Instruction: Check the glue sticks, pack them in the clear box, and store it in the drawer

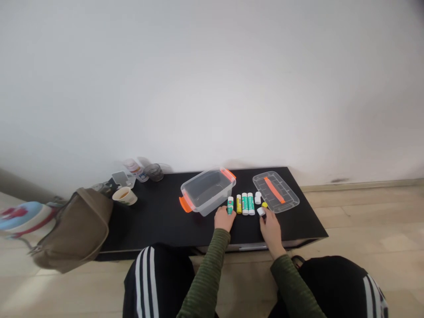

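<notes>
My left hand (224,219) is closed round the lower end of a green-and-white glue stick (230,202) beside the box. To its right lie a yellow glue stick (239,204) and two more green-and-white glue sticks (248,204), lined up side by side. Between the fingertips of my right hand (270,225) is a white cap (261,212). A yellow cap (264,205) lies just above those fingers, and other white cap pieces (258,197) sit a little farther back. The clear plastic box (212,209) with orange latches stands without its lid, left of the glue sticks.
The clear lid (291,194) with an orange handle lies flat at the right of the black table (159,225). On the left are a paper cup (125,197) holding brown liquid, a dark glass (154,172), a bottle (135,169) and a brown bag (77,227). A wall rises behind.
</notes>
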Demonstrator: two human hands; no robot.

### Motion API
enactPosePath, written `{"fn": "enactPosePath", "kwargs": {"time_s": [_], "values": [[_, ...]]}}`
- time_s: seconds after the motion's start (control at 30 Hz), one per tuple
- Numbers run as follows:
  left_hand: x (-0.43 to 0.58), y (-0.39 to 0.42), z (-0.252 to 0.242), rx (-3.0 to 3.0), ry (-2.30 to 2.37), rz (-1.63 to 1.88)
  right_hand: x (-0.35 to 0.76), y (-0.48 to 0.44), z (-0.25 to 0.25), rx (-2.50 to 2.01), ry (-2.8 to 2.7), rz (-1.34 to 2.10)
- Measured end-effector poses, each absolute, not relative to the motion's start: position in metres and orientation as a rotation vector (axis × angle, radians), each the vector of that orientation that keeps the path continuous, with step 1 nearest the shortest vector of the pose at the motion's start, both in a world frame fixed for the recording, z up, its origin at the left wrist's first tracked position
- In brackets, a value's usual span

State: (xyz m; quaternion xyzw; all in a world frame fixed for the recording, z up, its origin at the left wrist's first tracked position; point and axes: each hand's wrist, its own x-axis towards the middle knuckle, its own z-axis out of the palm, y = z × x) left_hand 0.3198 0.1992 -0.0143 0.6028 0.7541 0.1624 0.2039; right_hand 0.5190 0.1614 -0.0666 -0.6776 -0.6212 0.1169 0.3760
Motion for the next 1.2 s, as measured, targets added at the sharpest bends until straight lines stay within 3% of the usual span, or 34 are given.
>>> {"fn": "enactPosePath", "kwargs": {"time_s": [0.33,0.67,0.9,1.2], "values": [[0.308,0.133,-0.022,1.451,1.602,1.072,0.524,0.149,-0.055,-1.530,-1.252,0.630],[0.306,0.088,0.013,1.366,1.257,1.069,0.496,0.123,0.003,-1.016,-0.776,1.250],[0.306,0.071,0.038,1.536,1.248,1.085,0.481,0.104,0.032,-0.855,-0.723,1.372],[0.304,0.066,0.055,1.682,1.254,1.072,0.486,0.093,0.027,-0.872,-0.818,1.388]]}}
